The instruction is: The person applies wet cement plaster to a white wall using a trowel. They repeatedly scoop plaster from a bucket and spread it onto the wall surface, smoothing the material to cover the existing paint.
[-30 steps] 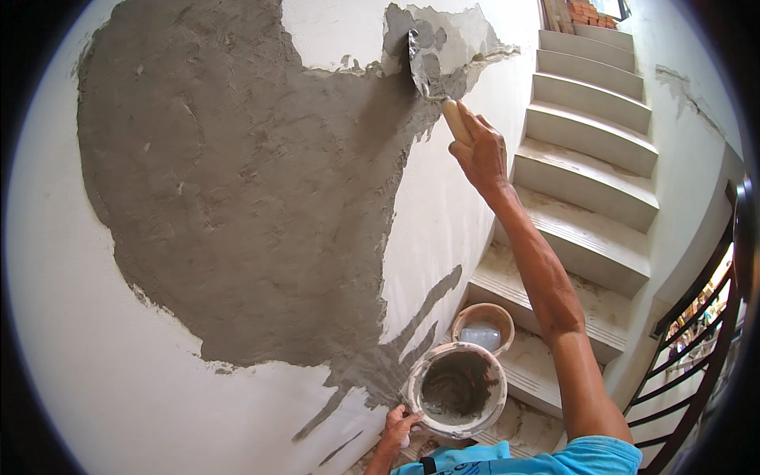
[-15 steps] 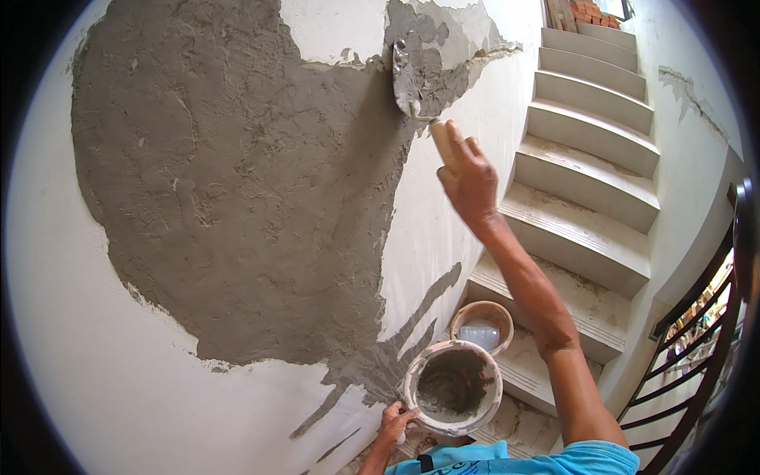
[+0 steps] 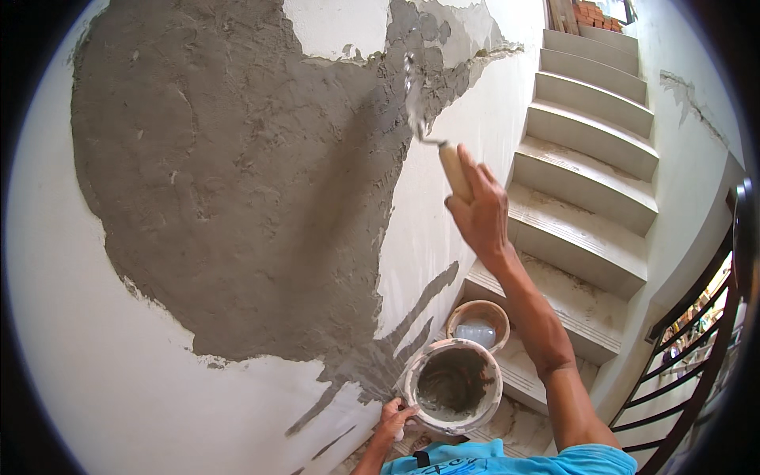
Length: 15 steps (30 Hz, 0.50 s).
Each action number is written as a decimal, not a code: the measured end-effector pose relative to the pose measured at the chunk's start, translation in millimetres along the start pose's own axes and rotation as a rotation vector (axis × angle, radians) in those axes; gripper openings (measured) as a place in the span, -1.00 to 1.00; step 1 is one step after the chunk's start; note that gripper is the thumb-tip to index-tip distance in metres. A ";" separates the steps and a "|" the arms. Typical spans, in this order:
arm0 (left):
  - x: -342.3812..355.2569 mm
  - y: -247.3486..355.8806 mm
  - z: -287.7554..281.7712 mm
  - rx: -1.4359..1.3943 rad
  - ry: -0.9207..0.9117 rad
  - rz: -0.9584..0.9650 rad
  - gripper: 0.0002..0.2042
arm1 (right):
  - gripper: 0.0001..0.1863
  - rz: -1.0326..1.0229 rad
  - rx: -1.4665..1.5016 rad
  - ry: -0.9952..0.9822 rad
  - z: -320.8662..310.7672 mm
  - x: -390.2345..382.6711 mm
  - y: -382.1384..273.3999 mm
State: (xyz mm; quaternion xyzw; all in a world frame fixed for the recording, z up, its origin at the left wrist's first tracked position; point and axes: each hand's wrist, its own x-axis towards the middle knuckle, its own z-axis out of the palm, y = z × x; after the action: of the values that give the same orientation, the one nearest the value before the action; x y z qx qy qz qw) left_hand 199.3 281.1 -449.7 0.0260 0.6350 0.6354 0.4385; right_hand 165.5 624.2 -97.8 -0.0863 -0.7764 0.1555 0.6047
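My right hand [image 3: 483,202] is wrapped round the wooden handle of a trowel [image 3: 454,170]. The trowel's metal blade is seen nearly edge-on and slightly blurred, close to the wall at the upper right of a large patch of wet grey mortar [image 3: 237,182]. Whether the blade touches the mortar I cannot tell. Down at the bottom, my left hand [image 3: 393,417] grips the rim of a round bucket [image 3: 492,402] with grey mortar inside. The bucket is held against the wall's lower part, its mouth facing up.
Behind the bucket, a second tub [image 3: 504,321] with a clear plastic container in it stands on a step. White stairs [image 3: 586,158] climb away on the right. A dark metal railing [image 3: 697,360] borders the lower right, and bricks [image 3: 594,16] are stacked at the top.
My right hand has drawn the trowel down and slightly right, and its blade has turned more edge-on. My left hand and the bucket have hardly moved.
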 end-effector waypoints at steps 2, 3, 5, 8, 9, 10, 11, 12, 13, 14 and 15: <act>-4.6 -0.2 2.2 -0.084 -0.010 0.024 -0.76 | -0.19 -0.012 -0.022 0.060 10.1 25.4 4.0; -4.1 -0.4 4.2 -0.127 -0.023 0.037 -0.76 | -0.18 -0.006 -0.051 0.060 15.8 30.8 5.6; -2.5 -1.1 3.8 -0.142 -0.037 0.054 -0.77 | -0.15 0.006 -0.108 0.057 30.1 34.2 9.6; -5.6 -0.3 5.5 -0.143 -0.035 0.076 -0.78 | -0.12 -0.089 -0.148 0.039 42.9 -0.2 6.3; -6.9 0.3 5.2 -0.135 -0.030 0.085 -0.78 | -0.12 -0.130 -0.124 0.032 41.2 -13.0 5.5; -6.2 -0.5 4.8 -0.133 -0.032 0.083 -0.78 | -0.11 -0.107 -0.089 0.006 36.5 -22.3 5.2; -5.6 -1.4 3.2 -0.131 -0.030 0.082 -0.78 | -0.12 -0.091 -0.060 -0.003 30.8 -24.8 5.0; -5.0 -2.4 1.7 -0.128 -0.028 0.081 -0.78 | -0.12 -0.076 -0.032 -0.011 23.6 -25.3 4.1; -4.9 -3.1 0.2 -0.129 -0.024 0.069 -0.78 | -0.13 -0.060 -0.003 -0.020 20.5 -25.4 3.7; -3.4 -3.0 0.4 -0.124 -0.030 0.055 -0.78 | -0.13 -0.042 0.023 0.016 19.5 -20.6 7.9; -2.7 -3.6 -0.7 -0.122 -0.029 0.042 -0.78 | -0.13 -0.036 0.020 0.028 19.6 -11.5 7.8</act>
State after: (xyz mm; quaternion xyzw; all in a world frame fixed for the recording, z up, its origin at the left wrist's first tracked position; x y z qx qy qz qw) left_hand 202.5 278.2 -451.4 0.0218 0.5878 0.6816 0.4352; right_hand 149.1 625.1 -115.3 -0.0686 -0.7678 0.1512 0.6189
